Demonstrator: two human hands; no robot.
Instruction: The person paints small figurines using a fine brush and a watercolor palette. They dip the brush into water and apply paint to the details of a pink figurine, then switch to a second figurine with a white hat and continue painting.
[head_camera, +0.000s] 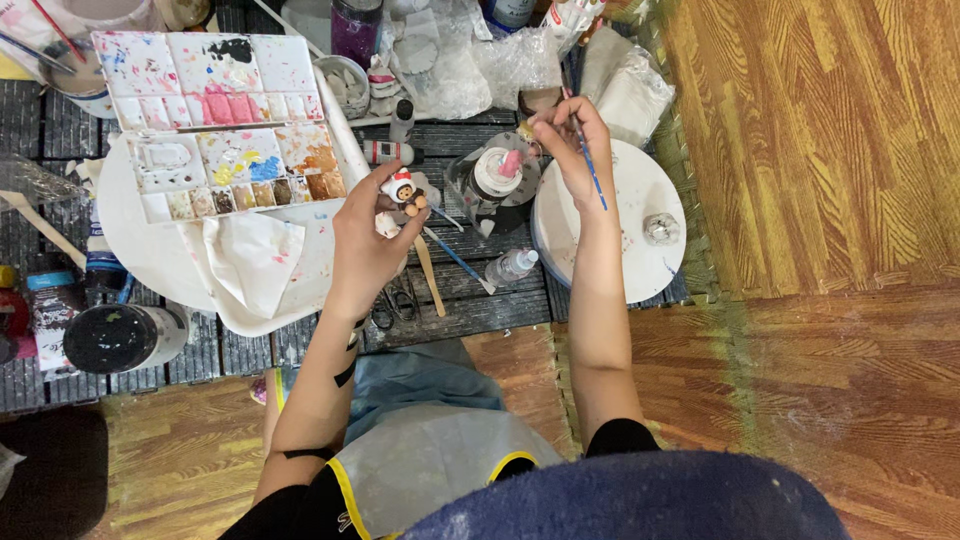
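A home craft corner: paint palette (225, 130), paint bottles, low slatted table (470, 290), wood floor (820, 150).

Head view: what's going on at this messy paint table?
A person is at a low slatted table crowded with paint supplies. The left hand holds up a small figurine with a red and white top. The right hand grips a thin blue-handled brush above a round white board. A stained paint palette lies to the left, with a black-lidded jar near the table's edge.
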